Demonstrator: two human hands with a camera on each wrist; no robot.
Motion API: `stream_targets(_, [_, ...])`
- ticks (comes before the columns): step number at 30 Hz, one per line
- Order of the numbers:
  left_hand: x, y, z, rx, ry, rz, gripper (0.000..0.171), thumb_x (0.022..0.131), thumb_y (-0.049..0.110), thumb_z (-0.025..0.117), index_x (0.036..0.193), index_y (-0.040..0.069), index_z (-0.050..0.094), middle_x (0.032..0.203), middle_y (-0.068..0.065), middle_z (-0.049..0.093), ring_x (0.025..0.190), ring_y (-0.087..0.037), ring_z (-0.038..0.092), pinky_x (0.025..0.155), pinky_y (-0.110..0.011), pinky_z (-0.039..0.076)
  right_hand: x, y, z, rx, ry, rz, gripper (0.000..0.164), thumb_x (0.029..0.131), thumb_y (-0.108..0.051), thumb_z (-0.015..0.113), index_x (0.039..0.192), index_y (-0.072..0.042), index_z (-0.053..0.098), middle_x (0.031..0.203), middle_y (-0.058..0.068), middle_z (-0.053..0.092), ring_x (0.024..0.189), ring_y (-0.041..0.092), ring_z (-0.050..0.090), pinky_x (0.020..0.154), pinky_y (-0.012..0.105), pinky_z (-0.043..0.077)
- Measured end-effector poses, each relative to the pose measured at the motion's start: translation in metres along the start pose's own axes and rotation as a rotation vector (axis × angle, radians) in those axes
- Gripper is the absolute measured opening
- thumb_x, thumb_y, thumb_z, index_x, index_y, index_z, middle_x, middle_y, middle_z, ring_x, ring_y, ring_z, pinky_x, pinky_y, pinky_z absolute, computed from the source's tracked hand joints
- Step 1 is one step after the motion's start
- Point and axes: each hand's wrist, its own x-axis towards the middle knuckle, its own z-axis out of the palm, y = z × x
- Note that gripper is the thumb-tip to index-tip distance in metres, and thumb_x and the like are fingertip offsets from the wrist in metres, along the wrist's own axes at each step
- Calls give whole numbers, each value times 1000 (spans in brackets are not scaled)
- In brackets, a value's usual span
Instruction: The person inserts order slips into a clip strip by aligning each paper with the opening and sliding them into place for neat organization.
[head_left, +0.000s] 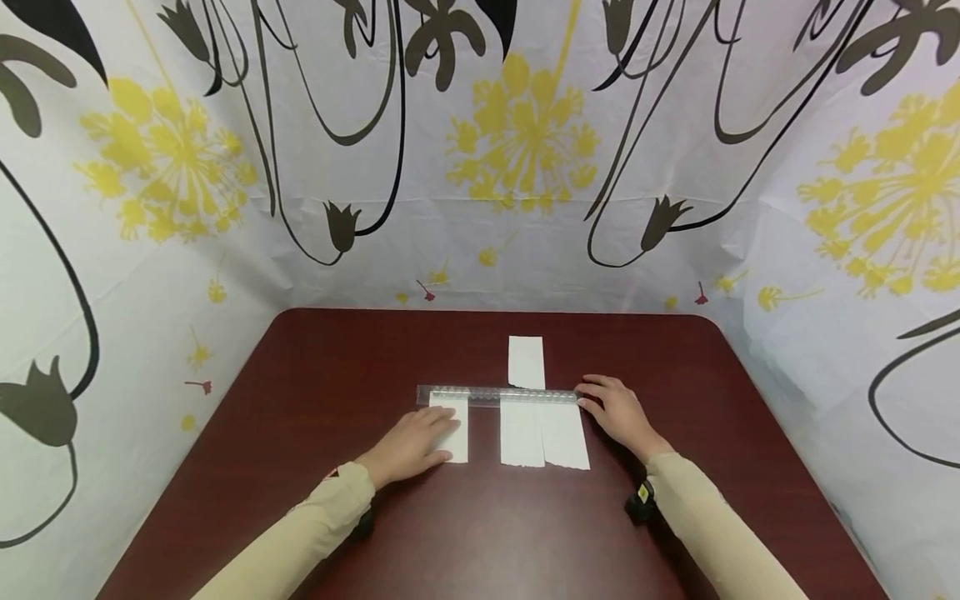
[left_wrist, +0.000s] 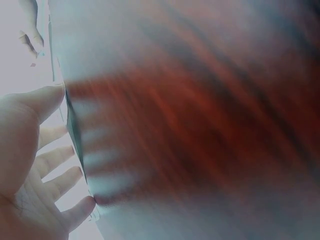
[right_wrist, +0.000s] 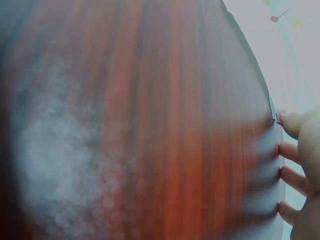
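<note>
A clear plastic ruler [head_left: 484,397] lies crosswise over several white paper strips. My left hand [head_left: 412,443] rests on the left paper strip [head_left: 460,442], its fingers spread just below the ruler's left end. In the left wrist view, the left hand's fingertips [left_wrist: 80,207] press down along the strip. My right hand [head_left: 617,414] is at the ruler's right end, and its thumb touches that end in the right wrist view, the other fingers [right_wrist: 295,180] resting on the table. Two strips, a middle one [head_left: 521,437] and a right one [head_left: 567,440], lie side by side with ragged lower edges.
Beyond the ruler, a further white paper piece [head_left: 526,360] with a torn lower edge points to the back of the dark red table [head_left: 495,533]. Patterned white cloth [head_left: 465,250] hangs behind the table and along both sides.
</note>
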Motion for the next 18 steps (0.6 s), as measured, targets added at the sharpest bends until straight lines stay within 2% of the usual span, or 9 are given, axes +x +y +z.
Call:
stream_targets(12, [3, 4, 5, -3, 2, 22, 55, 95, 38, 63, 143, 12, 53, 148, -11, 52, 138, -32, 47, 109, -53, 43, -3, 1, 3, -1, 1, 5, 34, 98, -24, 61, 129, -10, 66, 142, 18, 56, 134, 42, 47, 106, 70, 35])
stream_targets(18, [5, 7, 1, -8, 13, 26, 55, 95, 38, 64, 142, 11, 54, 148, -11, 52, 137, -32, 48, 109, -53, 43, -2, -1, 0, 2, 8, -6, 34, 98, -24, 61, 128, -9, 66, 142, 18, 56, 134, 42, 47, 106, 69, 36])
